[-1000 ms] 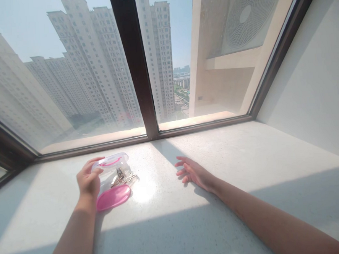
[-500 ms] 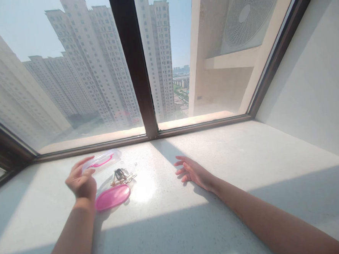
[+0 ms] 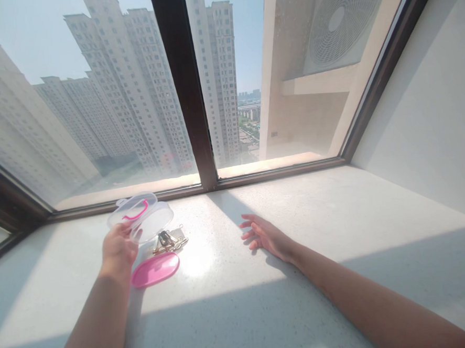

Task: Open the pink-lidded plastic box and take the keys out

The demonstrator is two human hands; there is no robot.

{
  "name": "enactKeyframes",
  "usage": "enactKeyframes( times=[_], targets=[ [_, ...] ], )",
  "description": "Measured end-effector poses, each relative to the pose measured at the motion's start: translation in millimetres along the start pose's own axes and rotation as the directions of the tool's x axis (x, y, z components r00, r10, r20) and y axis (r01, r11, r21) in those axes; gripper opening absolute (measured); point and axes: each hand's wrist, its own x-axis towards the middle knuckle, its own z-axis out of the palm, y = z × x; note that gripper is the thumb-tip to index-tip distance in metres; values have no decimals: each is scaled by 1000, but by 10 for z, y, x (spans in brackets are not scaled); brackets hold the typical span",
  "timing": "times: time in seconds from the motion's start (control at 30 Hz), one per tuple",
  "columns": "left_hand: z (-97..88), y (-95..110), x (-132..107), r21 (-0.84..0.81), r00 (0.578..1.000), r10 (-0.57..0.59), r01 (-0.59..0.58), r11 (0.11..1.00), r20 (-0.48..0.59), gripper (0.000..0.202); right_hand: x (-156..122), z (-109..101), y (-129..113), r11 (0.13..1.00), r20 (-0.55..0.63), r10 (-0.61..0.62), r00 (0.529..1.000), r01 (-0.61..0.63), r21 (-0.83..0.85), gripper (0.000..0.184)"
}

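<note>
My left hand (image 3: 119, 245) grips a clear plastic case (image 3: 153, 221) at its near left side. The case is tilted, and its see-through lid with a pink curved strip (image 3: 139, 211) stands open toward the window. Just in front of the case lies a small heap of metal clips and a dark piece (image 3: 168, 242) on the sill. A pink oval lid-like piece (image 3: 155, 269) rests flat nearer to me, beside my left wrist. My right hand (image 3: 264, 234) lies on the sill to the right, fingers apart, holding nothing.
The pale speckled windowsill (image 3: 241, 315) is crossed by bands of sun and shade. A dark window frame (image 3: 196, 92) with glass panes borders it at the back. A white wall (image 3: 430, 130) rises on the right. Tall buildings and an air-conditioner unit show outside.
My left hand has turned the clear case, so its open lid now shows upright above the hand. The clips and pink piece stay put; my right hand has not moved.
</note>
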Motion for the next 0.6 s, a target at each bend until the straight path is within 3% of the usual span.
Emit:
enactKeyframes(
  times=[0.13, 0.3, 0.47, 0.6],
  targets=[
    [14, 76, -27, -148, 989, -140, 146, 978, 49, 9, 1, -2, 1, 1000, 3, 4, 1000, -4, 4, 45],
    [-10, 126, -55, -221, 959, -253, 277, 935, 131, 16, 11, -15, 17, 1000, 1, 3, 1000, -3, 6, 44],
    [-9, 115, -39, -272, 961, -235, 267, 924, 144, 27, 12, -15, 10, 1000, 2, 2, 1000, -2, 15, 44],
    [9, 113, -13, -255, 978, -187, 205, 945, 92, 28, 4, -6, -3, 1000, 4, 4, 1000, -4, 14, 43]
  ],
)
